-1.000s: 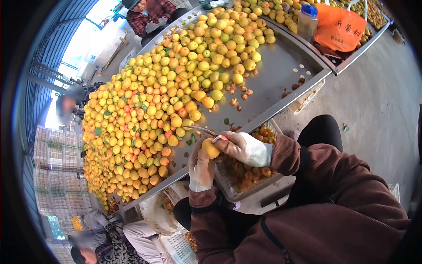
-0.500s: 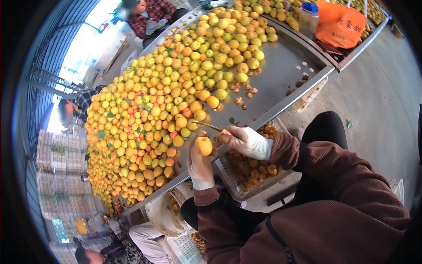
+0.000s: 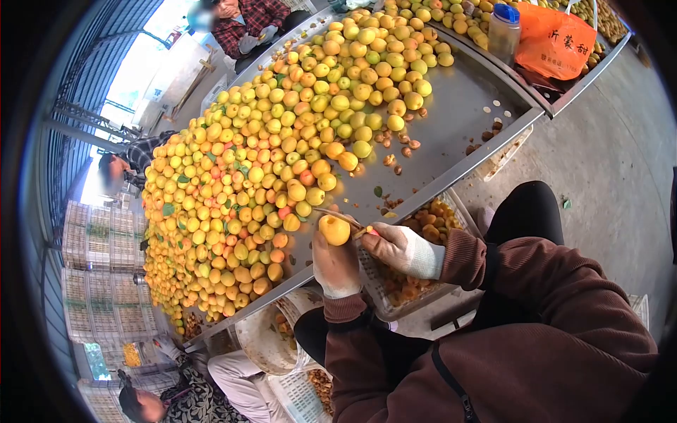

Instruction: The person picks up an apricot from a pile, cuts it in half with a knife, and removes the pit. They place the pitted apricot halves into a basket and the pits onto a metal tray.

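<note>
A whole-looking yellow apricot [image 3: 333,230] is gripped in my left hand [image 3: 334,266], above the front edge of the metal table. My right hand [image 3: 403,249], in a white glove with bare fingertips, holds a knife [image 3: 341,216] with a red part at the handle. Its thin blade lies against or just behind the top of the apricot; exact contact is hard to make out. Below my right hand stands a crate [image 3: 384,304] of cut apricot halves [image 3: 409,287]. A big heap of apricots [image 3: 261,162] covers the table beyond my hands.
Apricot pits [image 3: 405,149] lie on the metal table [image 3: 451,106]. A bottle with a blue lid [image 3: 504,32] and an orange bag [image 3: 557,42] stand at the far right. A white bucket [image 3: 264,342] is at my left. Other people sit around the table.
The knife blade has come down and closer to the apricot, and my hands are nearer each other. The whole view has shifted slightly.
</note>
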The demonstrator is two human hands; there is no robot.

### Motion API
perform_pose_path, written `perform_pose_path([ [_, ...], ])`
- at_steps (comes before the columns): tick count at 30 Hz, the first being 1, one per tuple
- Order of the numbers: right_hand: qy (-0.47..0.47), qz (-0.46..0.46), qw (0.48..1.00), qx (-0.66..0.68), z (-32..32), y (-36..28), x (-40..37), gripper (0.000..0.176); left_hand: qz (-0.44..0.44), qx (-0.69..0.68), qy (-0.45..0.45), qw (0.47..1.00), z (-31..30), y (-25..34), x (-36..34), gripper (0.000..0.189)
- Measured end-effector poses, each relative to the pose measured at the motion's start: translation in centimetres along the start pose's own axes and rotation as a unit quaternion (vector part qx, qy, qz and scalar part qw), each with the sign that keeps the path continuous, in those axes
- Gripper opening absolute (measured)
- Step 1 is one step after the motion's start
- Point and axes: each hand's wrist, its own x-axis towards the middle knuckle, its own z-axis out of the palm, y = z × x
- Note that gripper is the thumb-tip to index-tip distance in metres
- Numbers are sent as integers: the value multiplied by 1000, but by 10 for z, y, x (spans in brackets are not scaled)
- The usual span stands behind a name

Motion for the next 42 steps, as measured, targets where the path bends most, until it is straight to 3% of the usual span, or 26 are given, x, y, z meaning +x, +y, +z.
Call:
perform_pose_path([
  [2,-1,0,998,60,-3,7,-1,32,2,-69,-10,998,1,-1,0,49],
  [4,-3,29,995,-90,-4,-23,-7,32,23,82,-28,996,-2,-2,2,51],
  [5,-2,30,996,-89,-3,-23,-8,32,22,83,-28,996,0,-2,0,51],
  [7,14,-16,996,-85,2,-22,-11,30,-43,-90,-45,994,6,3,-4,55],
  [8,16,-16,997,-80,4,-19,-12,30,-45,-85,-46,994,1,0,-2,55],
  [10,20,-24,996,-83,7,-10,-13,30,-80,-148,-167,972,-6,-4,3,57],
  [11,24,-25,996,-82,6,-5,-12,30,-82,-147,-170,971,-6,-7,2,57],
  [13,17,-9,996,-81,2,-3,-5,42,-70,-46,3,996,7,-4,1,58],
  [14,20,-11,996,-82,1,-4,-3,42,-70,-46,-1,996,4,-7,3,58],
  [16,34,-10,994,-106,1,-12,0,30,138,196,-45,970,-1,-8,5,59],
  [19,41,-10,992,-120,5,-18,-3,32,84,132,34,987,15,-2,-3,54],
  [20,40,-9,992,-121,7,-7,-2,32,38,26,33,998,13,-7,-1,56],
  [23,44,-50,979,-194,11,27,4,35,4,-89,45,995,19,-14,-3,60],
  [24,37,-51,976,-208,9,28,5,34,-34,-52,11,998,11,-12,-1,63],
  [27,34,-53,970,-236,4,31,7,32,-78,-52,23,995,0,-13,-1,67],
  [31,1,-58,976,-210,-2,19,13,33,-90,-109,-65,988,-22,-12,8,63],
  [33,-15,-51,983,-178,-2,13,16,33,20,27,11,999,-23,-8,10,59],
  [34,-20,-37,982,-185,1,3,14,33,54,10,16,998,-10,5,3,52],
  [37,-19,-44,982,-182,2,-7,8,33,3,-51,38,998,2,9,-6,49],
  [40,-9,-67,980,-189,0,-5,10,33,-36,-95,1,995,-3,-5,-1,45],
  [41,-10,-62,977,-204,0,-2,14,34,-35,-96,-3,995,-5,-7,0,45],
  [42,-8,-40,984,-176,2,-3,18,35,6,-14,-8,1000,-5,-5,-1,48],
])
